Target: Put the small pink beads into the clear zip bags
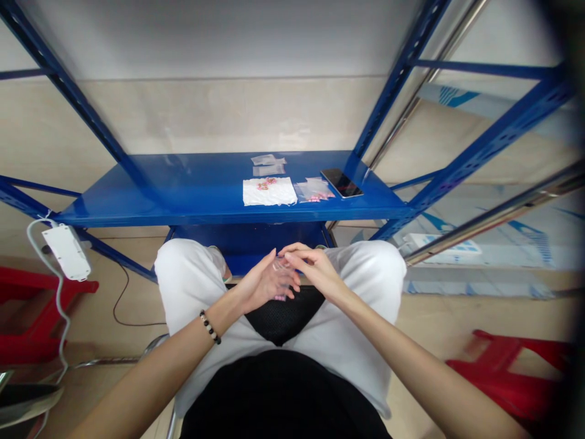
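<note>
Above my lap, my left hand (pixel 265 285) faces palm-up with its fingers curled around a small clear plastic bag (pixel 280 266). A few pink bits show at the bag's lower end. My right hand (pixel 315 267) pinches at the upper edge of the same bag, thumb and forefinger together; its fingertips partly cover that edge. On the blue shelf in front lies a white cloth (pixel 269 197) with small pink and reddish pieces (pixel 266 183) on it. Beside it are clear bags (pixel 315 190) with pink pieces inside.
More flat clear bags (pixel 268 165) lie behind the cloth. A black phone (pixel 342 183) rests at the right of the blue shelf (pixel 183 189). A white power strip (pixel 67 252) hangs from the left post. Red stools (pixel 507 372) stand at both sides.
</note>
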Available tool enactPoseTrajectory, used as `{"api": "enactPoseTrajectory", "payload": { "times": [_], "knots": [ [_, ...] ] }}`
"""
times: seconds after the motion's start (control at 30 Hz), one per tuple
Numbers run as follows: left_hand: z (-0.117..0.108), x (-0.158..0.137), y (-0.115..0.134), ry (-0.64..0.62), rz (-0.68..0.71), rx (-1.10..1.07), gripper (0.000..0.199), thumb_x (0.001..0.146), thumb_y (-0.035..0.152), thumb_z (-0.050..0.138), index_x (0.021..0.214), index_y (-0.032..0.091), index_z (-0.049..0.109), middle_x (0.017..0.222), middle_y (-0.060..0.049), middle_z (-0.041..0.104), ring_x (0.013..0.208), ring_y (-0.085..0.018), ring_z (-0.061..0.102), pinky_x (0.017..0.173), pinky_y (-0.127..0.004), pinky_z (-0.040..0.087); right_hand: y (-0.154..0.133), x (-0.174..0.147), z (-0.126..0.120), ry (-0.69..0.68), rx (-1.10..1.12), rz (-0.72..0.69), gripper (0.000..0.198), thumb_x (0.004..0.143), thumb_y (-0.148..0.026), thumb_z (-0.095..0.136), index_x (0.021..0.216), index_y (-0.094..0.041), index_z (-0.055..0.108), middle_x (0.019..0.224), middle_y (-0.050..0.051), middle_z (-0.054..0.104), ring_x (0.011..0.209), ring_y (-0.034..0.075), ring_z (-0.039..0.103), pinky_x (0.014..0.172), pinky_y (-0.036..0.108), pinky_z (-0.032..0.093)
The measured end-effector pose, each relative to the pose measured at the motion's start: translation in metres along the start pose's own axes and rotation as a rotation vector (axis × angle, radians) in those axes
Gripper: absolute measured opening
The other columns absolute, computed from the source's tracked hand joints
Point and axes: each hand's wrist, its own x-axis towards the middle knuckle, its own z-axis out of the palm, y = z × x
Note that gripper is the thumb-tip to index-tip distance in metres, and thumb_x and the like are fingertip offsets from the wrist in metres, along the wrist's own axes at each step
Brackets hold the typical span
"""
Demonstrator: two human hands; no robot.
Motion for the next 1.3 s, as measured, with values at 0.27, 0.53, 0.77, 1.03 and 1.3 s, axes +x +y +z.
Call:
{"api": "enactPoseTrajectory", "payload": {
  "times": [0.27, 0.53, 0.77, 1.03, 1.3],
  "knots": [
    [0.011, -0.009, 0.016, 0.070, 0.190, -0.241, 0.060, 0.099, 0.058, 0.034, 0.110, 0.009, 0.067, 0.090, -0.012, 0.065, 0.080, -0.022, 0.064, 0.071, -0.034, 0.051, -0.011, 0.002, -0.009, 0.108, -0.055, 0.043, 0.038, 0.096, -0.049, 0.054, 0.094, -0.018, 0.077, 0.103, 0.009, 0.071, 0.096, 0.024, 0.064, 0.079, 0.034, 0.055],
    [0.013, -0.017, 0.034, 0.079, 0.362, -0.325, 0.053, 0.098, 0.056, 0.041, 0.108, 0.011, 0.067, 0.091, -0.011, 0.064, 0.082, -0.024, 0.063, 0.067, -0.034, 0.048, -0.002, 0.002, -0.009, 0.096, -0.200, -0.070, 0.027, 0.099, -0.039, 0.053, 0.099, -0.022, 0.074, 0.099, 0.007, 0.070, 0.095, 0.021, 0.064, 0.084, 0.034, 0.048],
    [0.008, -0.024, 0.044, 0.057, 0.467, -0.410, 0.046, 0.098, 0.052, 0.046, 0.111, 0.013, 0.066, 0.093, -0.009, 0.065, 0.084, -0.022, 0.061, 0.068, -0.033, 0.047, 0.008, 0.010, -0.018, 0.215, -0.276, -0.114, 0.025, 0.099, -0.038, 0.052, 0.105, -0.023, 0.072, 0.096, 0.006, 0.069, 0.087, 0.020, 0.063, 0.076, 0.030, 0.046],
    [0.009, -0.018, 0.037, 0.047, 0.446, -0.393, 0.044, 0.096, 0.052, 0.050, 0.108, 0.013, 0.067, 0.089, -0.009, 0.063, 0.079, -0.021, 0.061, 0.062, -0.029, 0.045, 0.004, 0.111, -0.053, 0.296, -0.566, -0.305, 0.022, 0.096, -0.032, 0.055, 0.086, -0.019, 0.071, 0.084, 0.005, 0.068, 0.081, 0.021, 0.061, 0.078, 0.032, 0.046],
    [0.006, -0.004, 0.028, 0.069, 0.420, -0.373, 0.044, 0.093, 0.055, 0.055, 0.103, 0.015, 0.070, 0.082, -0.008, 0.062, 0.073, -0.020, 0.060, 0.057, -0.028, 0.041, 0.033, 0.250, -0.080, 0.193, -0.839, -0.141, 0.017, 0.082, -0.008, 0.062, 0.085, -0.015, 0.077, 0.091, 0.010, 0.076, 0.085, 0.021, 0.067, 0.081, 0.029, 0.047]
  ]
}}
